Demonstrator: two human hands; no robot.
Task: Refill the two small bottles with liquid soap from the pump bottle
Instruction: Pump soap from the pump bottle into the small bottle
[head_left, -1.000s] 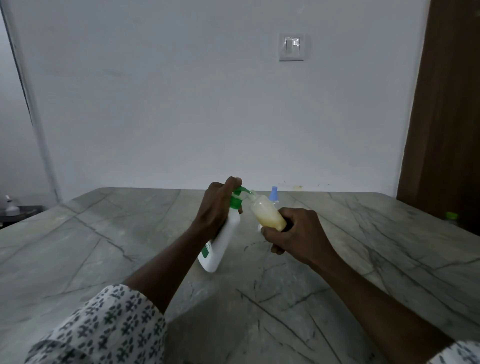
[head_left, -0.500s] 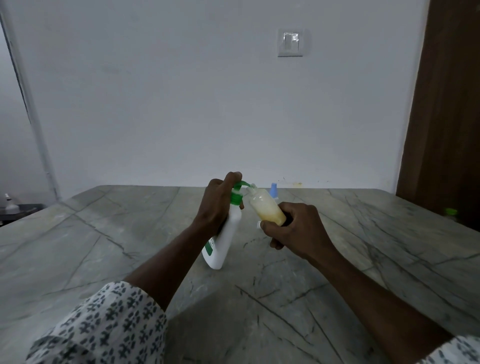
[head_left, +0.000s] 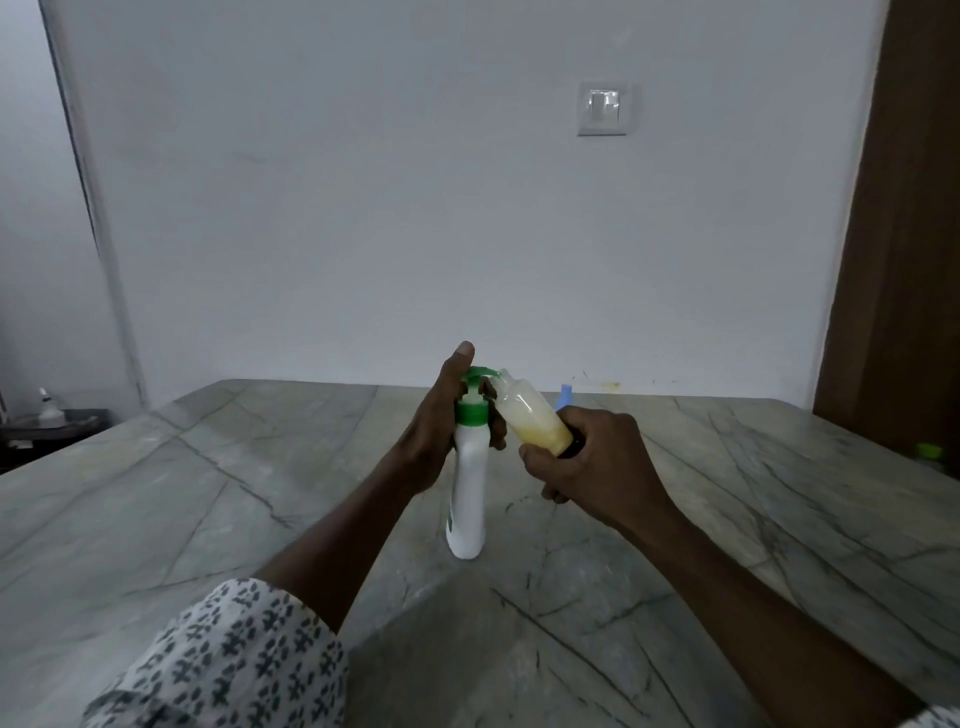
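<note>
Right, left hand (head_left: 441, 423) wraps the pump bottle (head_left: 469, 488) at the neck, thumb up by the green pump head (head_left: 477, 375); it stands on the marble table (head_left: 208, 493). Right hand (head_left: 589, 465) grips the small bottle (head_left: 527, 415) by its base, tilted, mouth vs the nozzle, part-filled w/ yellowish soap. Tip: seal mouth under spout, slow full strokes, brace the base. The blue-capped bottle (head_left: 564, 395) sits just behind the right hand.

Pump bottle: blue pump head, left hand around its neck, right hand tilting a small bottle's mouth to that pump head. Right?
One error: the head view shows that the pump head of the pump bottle is green, not blue. The rest stands: the left hand is around its neck and the right hand tilts the small bottle with its mouth to that pump head.
</note>
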